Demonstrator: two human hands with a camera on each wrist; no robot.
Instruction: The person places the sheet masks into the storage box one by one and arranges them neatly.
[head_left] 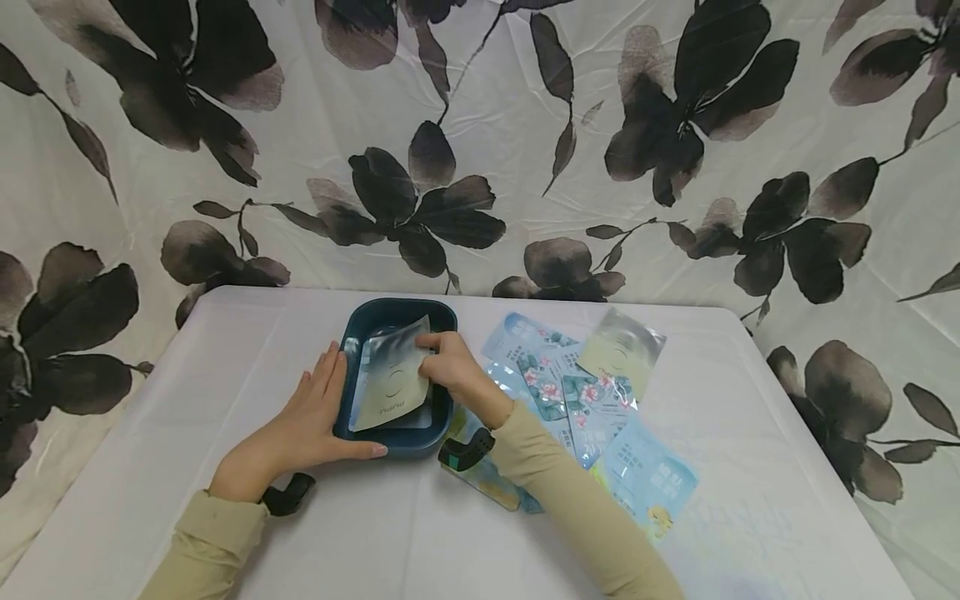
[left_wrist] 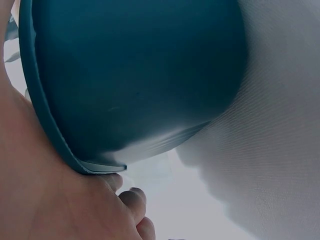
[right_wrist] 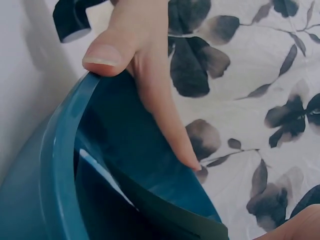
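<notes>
A yellow-green and silver sheet mask packet (head_left: 390, 387) tilts inside a dark blue plastic basin (head_left: 423, 448). My right hand (head_left: 463, 375) pinches the packet's right edge between thumb and fingers. Against the basin's left side rests my left hand (head_left: 296, 429), fingers straight along the rim and thumb across the near rim. The left wrist view shows the basin's outer wall (left_wrist: 140, 75) beside this hand (left_wrist: 65, 200). Under the held packet, a paler flat surface lies in the basin; what it is cannot be made out. Only part of my right hand (right_wrist: 295, 226) enters the right wrist view's lower corner.
Right of the basin, several light-blue packets (head_left: 600, 417) overlap in a loose pile, partly under my right forearm. Another yellow-green packet (head_left: 622, 350) lies at the pile's far side. The white-covered table (head_left: 262, 333) ends at a floral curtain (head_left: 540, 150).
</notes>
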